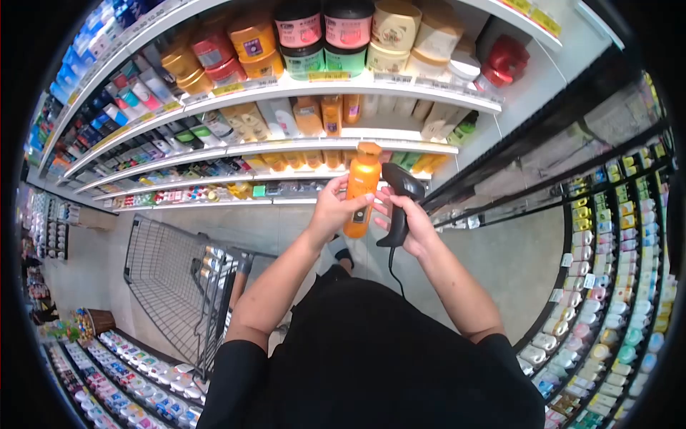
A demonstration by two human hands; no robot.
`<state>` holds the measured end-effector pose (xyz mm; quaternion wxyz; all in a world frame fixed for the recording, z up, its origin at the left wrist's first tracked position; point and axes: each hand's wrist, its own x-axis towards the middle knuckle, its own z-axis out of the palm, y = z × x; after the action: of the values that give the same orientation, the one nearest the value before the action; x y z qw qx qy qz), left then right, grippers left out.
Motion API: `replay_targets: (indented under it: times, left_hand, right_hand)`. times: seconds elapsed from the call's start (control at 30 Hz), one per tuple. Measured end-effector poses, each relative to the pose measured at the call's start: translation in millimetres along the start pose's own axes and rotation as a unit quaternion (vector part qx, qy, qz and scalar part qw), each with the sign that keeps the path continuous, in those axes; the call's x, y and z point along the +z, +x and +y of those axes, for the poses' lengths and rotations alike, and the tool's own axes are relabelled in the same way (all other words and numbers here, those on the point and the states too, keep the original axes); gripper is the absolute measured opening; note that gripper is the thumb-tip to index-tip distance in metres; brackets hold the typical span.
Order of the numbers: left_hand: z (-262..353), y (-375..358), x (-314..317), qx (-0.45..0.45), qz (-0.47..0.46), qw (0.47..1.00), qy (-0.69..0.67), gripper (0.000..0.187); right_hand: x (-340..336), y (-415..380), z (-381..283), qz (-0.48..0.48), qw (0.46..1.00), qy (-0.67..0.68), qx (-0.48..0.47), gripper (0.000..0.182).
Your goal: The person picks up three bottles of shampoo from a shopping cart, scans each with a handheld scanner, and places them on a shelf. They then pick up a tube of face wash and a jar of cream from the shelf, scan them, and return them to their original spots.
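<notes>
My left hand (336,207) is wrapped round an orange bottle (363,187) with an orange cap, held upright in front of my chest. A dark label patch shows low on the bottle, partly behind my thumb. In my right hand (415,225) is a black barcode scanner (397,207), gripped by its handle with the head up. The scanner's head sits just right of the bottle, and a few right fingertips reach toward the bottle's side. From the handle's bottom a black cable (392,268) hangs down toward my shirt.
White shelves (286,91) of bottles and jars stand ahead, with stacked pink jars (298,30) at the top. A wire shopping cart (171,275) stands at my left. Dark racks (611,236) of packed goods curve along the right. Grey floor (493,268) lies between.
</notes>
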<state>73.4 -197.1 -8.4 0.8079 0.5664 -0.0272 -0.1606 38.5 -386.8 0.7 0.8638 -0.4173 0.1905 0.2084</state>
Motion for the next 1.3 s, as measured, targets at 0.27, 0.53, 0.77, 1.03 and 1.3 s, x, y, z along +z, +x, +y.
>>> replay_targets:
  times: [0.27,0.53,0.77,1.03,1.3]
  left_hand:
    - [-23,101,-23,0.204,0.034,0.880,0.427,0.073]
    - [-34,180,-38,0.241,0.073,0.891,0.377,0.071]
    - [-44,215,-45,0.241,0.131,0.877,0.394,0.064]
    - [-75,239,-58,0.264,0.194,0.839,0.434,0.058]
    - [-70,247,-53,0.164,0.202,0.888,0.380,0.055]
  right_hand:
    - [-28,113,-27,0.073,0.988,0.133,0.007,0.033]
    - [-13,200,-47,0.046,0.983,0.160,-0.074,0.030]
    - [-23,246,-51,-0.003,0.980,0.172,-0.098,0.028]
    - [-27,281,-43,0.063,0.977,0.192,-0.064,0.026]
    - [-33,305,-44,0.065,0.983,0.166,-0.034,0.022]
